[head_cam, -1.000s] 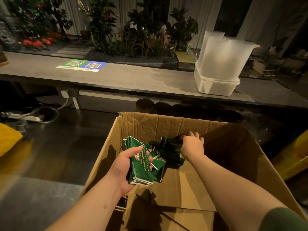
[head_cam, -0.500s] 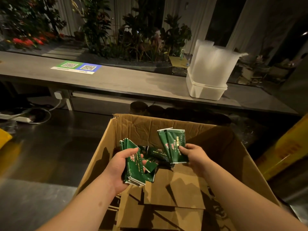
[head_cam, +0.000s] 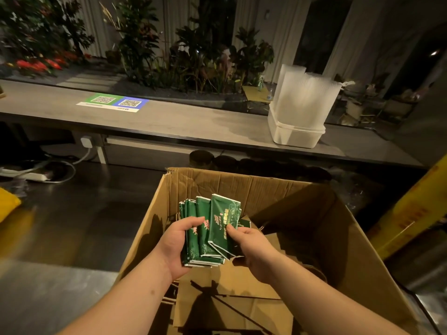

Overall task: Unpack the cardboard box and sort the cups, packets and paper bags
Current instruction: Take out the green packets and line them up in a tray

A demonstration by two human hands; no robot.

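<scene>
While the left hand (head_cam: 177, 247) grips the packets (head_cam: 208, 228) over the box (head_cam: 266, 189) and the right hand (head_cam: 251, 245) pinches the front ones, square the edges before lifting, lest one slip.

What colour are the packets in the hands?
Dark green packets with white edges, seen in the head view.

**Packets held over the open box**

A bunch of glossy green foil packets (head_cam: 212, 228) stands upright above the open brown cardboard box (head_cam: 242, 187), gripped by the left hand (head_cam: 176, 245) and pinched by the right hand (head_cam: 251, 245). Flat brown paper bags (head_cam: 232, 308) lie inside the box. Stacked translucent plastic cups (head_cam: 307, 97) stand well beyond it.
</scene>
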